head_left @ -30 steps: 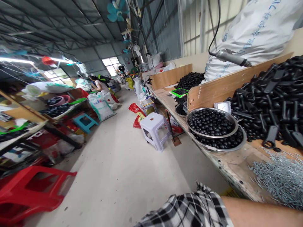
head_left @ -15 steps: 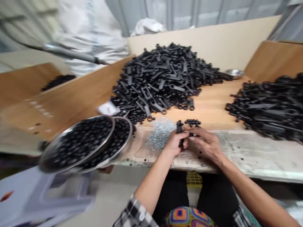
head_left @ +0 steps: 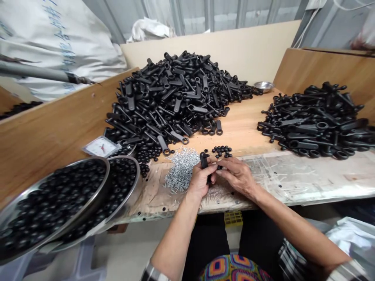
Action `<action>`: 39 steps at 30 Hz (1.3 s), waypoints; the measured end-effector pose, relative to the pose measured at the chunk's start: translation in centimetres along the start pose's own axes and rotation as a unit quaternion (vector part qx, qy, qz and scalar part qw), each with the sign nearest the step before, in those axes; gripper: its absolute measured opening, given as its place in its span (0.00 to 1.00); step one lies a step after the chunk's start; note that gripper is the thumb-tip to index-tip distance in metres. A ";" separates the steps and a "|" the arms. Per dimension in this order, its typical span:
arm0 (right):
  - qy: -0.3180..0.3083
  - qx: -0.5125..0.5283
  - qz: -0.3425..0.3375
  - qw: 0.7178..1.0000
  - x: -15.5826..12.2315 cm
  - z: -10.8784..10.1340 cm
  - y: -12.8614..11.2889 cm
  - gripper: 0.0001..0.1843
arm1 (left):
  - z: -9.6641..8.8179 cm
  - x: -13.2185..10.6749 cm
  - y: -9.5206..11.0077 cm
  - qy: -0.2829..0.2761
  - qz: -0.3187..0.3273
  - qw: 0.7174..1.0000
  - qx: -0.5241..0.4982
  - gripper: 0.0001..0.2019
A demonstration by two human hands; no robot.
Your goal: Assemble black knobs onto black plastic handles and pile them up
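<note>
My left hand (head_left: 199,181) is closed around a black plastic crank handle (head_left: 204,159), which stands upright over the front of the bench. Close against it, my right hand (head_left: 239,176) pinches a small black knob (head_left: 219,167) between thumb and fingertips; the fingers partly hide where the two parts meet. Left of my hands lies a heap of small silver pins (head_left: 182,170). Just beyond the fingers sits a cluster of black knobs (head_left: 222,151).
A tall pile of black handles (head_left: 175,93) fills the back middle. More handles (head_left: 319,121) lie at right by a wooden board (head_left: 310,70). Two metal bowls of black knobs (head_left: 58,195) stand at left, overlapping the bench edge. A small metal dish (head_left: 264,86) rests behind.
The view has swung to the right and steadied, so the scene sits further left. My hands keep the same hold on the handle and the knob.
</note>
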State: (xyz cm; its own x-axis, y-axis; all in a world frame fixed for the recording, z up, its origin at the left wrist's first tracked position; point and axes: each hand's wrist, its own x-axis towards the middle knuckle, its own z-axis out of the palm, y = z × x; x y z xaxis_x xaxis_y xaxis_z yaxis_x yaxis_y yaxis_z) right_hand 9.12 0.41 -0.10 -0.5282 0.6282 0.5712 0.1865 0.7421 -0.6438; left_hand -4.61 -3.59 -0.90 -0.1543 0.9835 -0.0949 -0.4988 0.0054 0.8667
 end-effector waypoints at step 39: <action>0.068 0.444 0.301 0.841 0.5 0.1 0.0 0.10 | 0.9 -0.5 -1.7 0.082 0.208 0.781 0.583 0.07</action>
State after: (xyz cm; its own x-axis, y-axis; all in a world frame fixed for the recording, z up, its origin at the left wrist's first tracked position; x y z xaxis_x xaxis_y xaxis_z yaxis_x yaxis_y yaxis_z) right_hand 8.76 0.72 0.14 -0.4478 0.8939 0.0196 -0.3378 -0.1489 -0.9294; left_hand -2.95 -3.97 -1.92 -0.2509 0.9085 0.3343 0.7239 -0.0532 0.6878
